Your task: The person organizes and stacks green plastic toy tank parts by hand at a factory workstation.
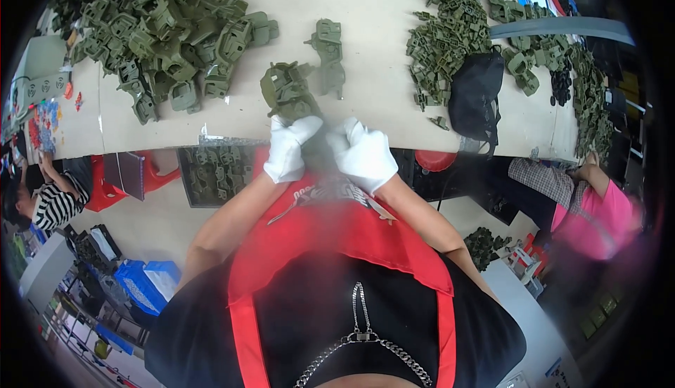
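Both my hands wear white gloves and are held close together at the table's near edge. My left hand (287,154) has its fingers closed at the lower end of an olive-green moulded plastic part (287,87), which lies just beyond it. My right hand (367,156) is closed too, fingertips curled inward; what it grips, if anything, cannot be made out. A blurry haze covers the gap between my hands. Another longer green plastic part (329,54) lies by itself slightly farther off.
A large heap of green plastic parts (169,29) covers the table's left side. Smaller green pieces (446,36) are piled to the right, beside a black bag (476,96). Below the edge stands a crate of parts (216,176). A person in pink (601,216) sits right, another in stripes (62,202) left.
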### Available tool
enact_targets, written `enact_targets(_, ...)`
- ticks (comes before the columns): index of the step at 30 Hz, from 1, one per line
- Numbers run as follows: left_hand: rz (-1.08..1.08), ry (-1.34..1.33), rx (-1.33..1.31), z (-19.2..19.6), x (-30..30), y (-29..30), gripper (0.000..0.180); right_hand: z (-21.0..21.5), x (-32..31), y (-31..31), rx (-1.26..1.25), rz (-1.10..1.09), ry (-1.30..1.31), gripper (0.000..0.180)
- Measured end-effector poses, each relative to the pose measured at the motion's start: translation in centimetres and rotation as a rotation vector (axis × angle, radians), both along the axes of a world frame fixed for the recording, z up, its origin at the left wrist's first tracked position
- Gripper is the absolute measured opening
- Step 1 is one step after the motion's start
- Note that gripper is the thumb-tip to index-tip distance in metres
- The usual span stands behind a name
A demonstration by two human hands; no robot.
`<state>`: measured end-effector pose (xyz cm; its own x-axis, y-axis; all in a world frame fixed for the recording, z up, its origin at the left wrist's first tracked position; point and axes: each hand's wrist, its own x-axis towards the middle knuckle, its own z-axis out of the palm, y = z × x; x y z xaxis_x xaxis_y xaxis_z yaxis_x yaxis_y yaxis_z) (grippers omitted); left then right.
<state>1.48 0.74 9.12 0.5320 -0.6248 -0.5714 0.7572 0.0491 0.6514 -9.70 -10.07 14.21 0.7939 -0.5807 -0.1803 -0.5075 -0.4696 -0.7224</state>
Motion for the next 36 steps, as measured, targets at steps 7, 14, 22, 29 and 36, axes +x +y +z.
enact_targets(7,0.166,0.029,-0.053,2.2,2.1,0.2,0.037,1.7,2.9,-0.9,0.091,0.168,0.219,0.021)
enact_targets(14,0.200,0.035,-0.126,1.8,2.0,1.4,0.036,4.8,3.2,-1.7,0.113,0.260,0.175,0.025)
enact_targets(22,0.118,-0.116,-0.004,3.5,0.2,1.4,0.033,1.9,2.0,0.6,-0.055,0.084,-0.012,0.009)
enact_targets(29,0.110,-0.095,-0.073,3.7,1.1,0.7,0.031,0.9,2.1,0.1,-0.107,0.070,-0.149,0.012)
enact_targets(36,0.097,0.208,-0.178,2.4,3.1,0.8,0.033,2.2,4.6,-8.3,0.795,0.137,0.123,0.035)
